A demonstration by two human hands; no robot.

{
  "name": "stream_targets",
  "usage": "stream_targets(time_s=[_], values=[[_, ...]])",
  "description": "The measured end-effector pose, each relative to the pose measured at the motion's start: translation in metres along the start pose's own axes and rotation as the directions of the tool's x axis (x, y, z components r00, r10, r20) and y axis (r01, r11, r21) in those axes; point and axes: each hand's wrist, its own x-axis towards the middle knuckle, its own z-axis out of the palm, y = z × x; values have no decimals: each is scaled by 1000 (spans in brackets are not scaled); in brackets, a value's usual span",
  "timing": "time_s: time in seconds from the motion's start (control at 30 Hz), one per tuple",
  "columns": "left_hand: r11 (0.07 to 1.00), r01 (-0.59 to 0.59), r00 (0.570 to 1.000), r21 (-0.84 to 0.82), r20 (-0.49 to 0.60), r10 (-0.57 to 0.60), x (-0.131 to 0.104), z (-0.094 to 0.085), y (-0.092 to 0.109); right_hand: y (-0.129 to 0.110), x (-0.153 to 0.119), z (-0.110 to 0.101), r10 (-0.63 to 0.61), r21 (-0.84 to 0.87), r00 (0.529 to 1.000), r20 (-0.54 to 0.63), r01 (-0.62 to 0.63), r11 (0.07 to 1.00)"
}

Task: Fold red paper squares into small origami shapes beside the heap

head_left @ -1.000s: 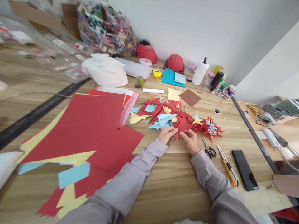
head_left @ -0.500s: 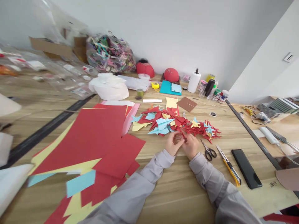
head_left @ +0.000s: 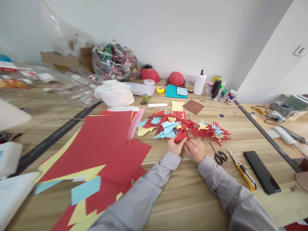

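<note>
Between my fingertips is a small piece of red paper (head_left: 181, 136), pinched from both sides. My left hand (head_left: 176, 146) grips its left side with thumb and finger. On the other side my right hand (head_left: 195, 150) closes on its lower right edge, fingers curled over and partly hiding it. Right behind my hands lies a heap of folded red, blue and yellow paper pieces, among them a light blue folded paper (head_left: 169, 127). Farther right is a pile of pointed paper stars (head_left: 218, 131). Black-handled scissors (head_left: 219, 155) rest just right of my right hand.
A yellow utility knife (head_left: 242, 170) and a black phone (head_left: 261, 172) lie at right. Large red sheets (head_left: 106, 144) with yellow and blue cut pieces spread over the left. Along the wall stand a bag of scraps (head_left: 115, 61), a red pincushion (head_left: 176, 78) and a white thread spool (head_left: 200, 84).
The red paper now shows as a wider flap between my fingers. My right hand has turned, its back now more toward me. The whole view has shifted slightly.
</note>
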Motion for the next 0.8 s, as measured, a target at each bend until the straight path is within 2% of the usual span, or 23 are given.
stream_targets(time_s=[0.1,0.17,0.2,0.27,0.3,0.33,0.4,0.5,0.6,0.63,0.73,0.8], values=[[1000,8,999,22,-37,-7,8,-5,-5,-1,-1,-1,68,140,998,6,-69,988],[1000,27,998,-13,-49,-28,13,-7,-8,0,-1,-2,170,263,985,-22,-158,952],[998,46,998,-48,-43,-48,15,-8,-10,0,-1,-3,251,322,967,-55,-220,921],[982,105,994,-156,-5,-107,18,-9,-12,2,1,-2,428,438,896,-117,-340,832],[967,140,990,-212,29,-137,18,-9,-12,3,3,-1,500,498,857,-127,-381,779],[950,175,984,-257,69,-162,19,-10,-12,3,4,0,539,561,837,-96,-401,724],[938,215,972,-271,150,-179,19,-12,-10,5,7,3,552,692,832,51,-428,581],[965,188,958,-185,253,-138,20,-18,-4,7,10,6,515,776,819,254,-490,397],[988,138,941,-76,322,-106,24,-25,2,7,11,5,523,783,804,282,-508,360],[989,140,920,-48,376,-112,26,-27,3,7,12,4,529,785,795,296,-518,340],[979,194,869,-62,474,-142,29,-31,3,5,14,0,517,796,766,381,-557,239],[974,213,856,-73,495,-150,30,-32,2,4,15,0,494,807,763,417,-560,184]])
